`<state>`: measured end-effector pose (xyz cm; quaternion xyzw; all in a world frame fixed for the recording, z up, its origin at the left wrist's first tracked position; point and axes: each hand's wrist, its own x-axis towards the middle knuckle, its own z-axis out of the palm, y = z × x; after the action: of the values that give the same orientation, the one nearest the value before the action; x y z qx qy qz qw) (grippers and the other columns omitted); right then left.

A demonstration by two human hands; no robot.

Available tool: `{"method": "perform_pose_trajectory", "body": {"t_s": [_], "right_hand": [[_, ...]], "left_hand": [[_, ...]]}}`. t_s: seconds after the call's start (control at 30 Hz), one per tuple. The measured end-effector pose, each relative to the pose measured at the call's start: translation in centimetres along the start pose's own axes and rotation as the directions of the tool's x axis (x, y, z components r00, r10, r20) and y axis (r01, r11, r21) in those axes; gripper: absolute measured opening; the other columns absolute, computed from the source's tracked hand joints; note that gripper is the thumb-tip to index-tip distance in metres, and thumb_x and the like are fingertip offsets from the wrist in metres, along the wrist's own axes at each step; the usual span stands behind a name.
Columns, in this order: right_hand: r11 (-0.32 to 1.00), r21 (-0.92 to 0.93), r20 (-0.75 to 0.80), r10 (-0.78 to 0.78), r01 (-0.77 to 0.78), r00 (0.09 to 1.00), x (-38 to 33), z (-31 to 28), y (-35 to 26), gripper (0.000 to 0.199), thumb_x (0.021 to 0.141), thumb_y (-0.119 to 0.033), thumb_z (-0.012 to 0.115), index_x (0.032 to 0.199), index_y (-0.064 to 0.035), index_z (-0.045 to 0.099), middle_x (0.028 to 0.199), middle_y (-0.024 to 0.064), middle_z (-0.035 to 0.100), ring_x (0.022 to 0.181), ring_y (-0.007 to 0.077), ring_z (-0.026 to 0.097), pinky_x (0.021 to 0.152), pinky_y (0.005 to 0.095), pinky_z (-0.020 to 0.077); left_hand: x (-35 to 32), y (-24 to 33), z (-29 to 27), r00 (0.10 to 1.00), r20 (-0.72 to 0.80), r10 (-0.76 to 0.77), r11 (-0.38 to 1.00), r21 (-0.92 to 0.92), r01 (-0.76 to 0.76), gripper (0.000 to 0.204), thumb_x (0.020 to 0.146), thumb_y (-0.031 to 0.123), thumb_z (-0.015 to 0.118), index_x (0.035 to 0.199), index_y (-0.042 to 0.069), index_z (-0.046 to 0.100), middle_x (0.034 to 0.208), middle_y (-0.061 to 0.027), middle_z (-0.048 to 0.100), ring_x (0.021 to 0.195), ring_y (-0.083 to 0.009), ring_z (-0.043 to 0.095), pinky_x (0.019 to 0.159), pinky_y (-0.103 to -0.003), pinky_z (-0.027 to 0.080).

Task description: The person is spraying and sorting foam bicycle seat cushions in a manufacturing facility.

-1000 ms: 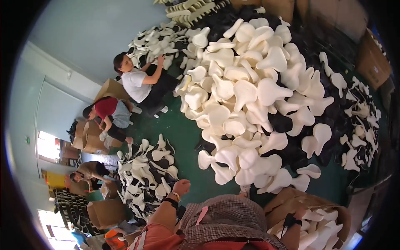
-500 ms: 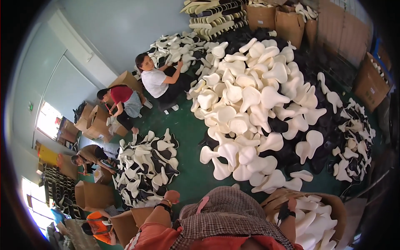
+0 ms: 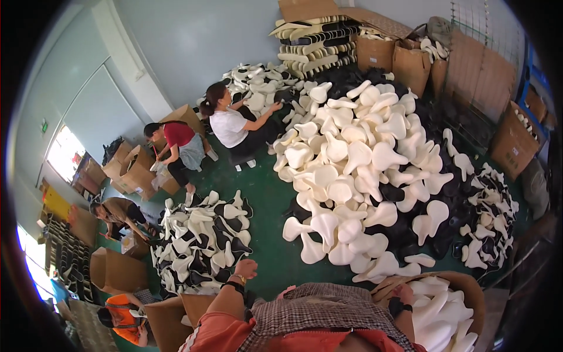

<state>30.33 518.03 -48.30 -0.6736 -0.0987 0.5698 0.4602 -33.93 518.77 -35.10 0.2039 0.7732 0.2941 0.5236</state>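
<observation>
My left hand [image 3: 245, 269] hangs low in the middle with its fingers curled and nothing visible in it. A dark band is on that wrist. It is just right of a heap of white and black seat-shaped foam pieces [image 3: 199, 240] on the green floor. My right hand [image 3: 404, 292] rests at the rim of a brown cardboard box [image 3: 469, 287] filled with white foam pieces [image 3: 437, 311]; its fingers are mostly hidden. A large pile of white paddle-shaped foam pieces [image 3: 358, 176] lies ahead of me.
Two people [image 3: 231, 126] [image 3: 179, 146] sit by the far wall among cardboard boxes [image 3: 138, 170]. Another person [image 3: 117, 211] bends over at the left, and one in orange [image 3: 123, 314] is at the lower left. Stacked pieces and boxes [image 3: 375, 50] line the back, with more boxes at the right [image 3: 513, 144].
The view has swung upward, so the piles sit lower in the picture and more of the far wall shows. My hands have barely shifted.
</observation>
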Motion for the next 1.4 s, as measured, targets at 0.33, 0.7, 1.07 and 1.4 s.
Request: {"method": "perform_pose_trajectory", "body": {"t_s": [0.33,0.7,1.07,1.4], "right_hand": [[0.959,-0.282,0.309,0.067,0.024,0.949,-3.4,10.0,3.7,0.016,0.084,-0.009,0.046,0.098,-0.0051,0.054,0.084,0.0119,0.059,0.067,0.0254,0.059,0.058,0.0374,0.052],[0.904,-0.322,0.286,0.377,-0.282,0.881,-7.1,20.6,3.7,0.019,0.082,-0.011,0.052,0.1,-0.0039,0.053,0.079,0.0109,0.06,0.063,0.025,0.059,0.056,0.0386,0.051],[0.848,-0.491,0.316,0.389,-0.202,0.865,1.9,27.4,-2.6,0.018,0.082,-0.012,0.05,0.099,-0.0058,0.051,0.074,0.0097,0.06,0.055,0.0214,0.057,0.051,0.0354,0.0497],[0.657,-0.753,0.365,0.449,-0.025,0.816,2.6,30.7,-0.5,0.014,0.082,-0.014,0.05,0.093,-0.0057,0.053,0.074,0.0111,0.06,0.054,0.022,0.058,0.047,0.0347,0.0485]], "left_hand": [[1.6,-21.1,-13.8,0.962,0.223,0.157,0.673,0.689,-0.269,0.012,0.058,0.025,0.068,0.065,0.015,0.066,0.072,-0.0077,0.063,0.074,-0.0284,0.062,0.062,-0.04,0.051],[-7.1,-22.9,-16.0,0.996,-0.033,0.084,0.691,0.722,-0.034,0.017,0.06,0.03,0.068,0.073,0.019,0.068,0.076,-0.0045,0.064,0.076,-0.0227,0.062,0.063,-0.038,0.049],[-12.8,-14.3,-8.5,0.845,-0.317,-0.432,0.799,-0.569,0.195,0.011,0.074,0.008,0.06,0.084,0.003,0.06,0.068,-0.0072,0.057,0.054,-0.022,0.058,0.045,-0.035,0.046],[-19.9,-21.7,-4.2,0.78,-0.436,-0.448,0.753,-0.655,0.067,0.027,0.075,0.005,0.055,0.102,0.0,0.055,0.073,-0.0115,0.061,0.052,-0.0265,0.061,0.041,-0.034,0.049]]}}
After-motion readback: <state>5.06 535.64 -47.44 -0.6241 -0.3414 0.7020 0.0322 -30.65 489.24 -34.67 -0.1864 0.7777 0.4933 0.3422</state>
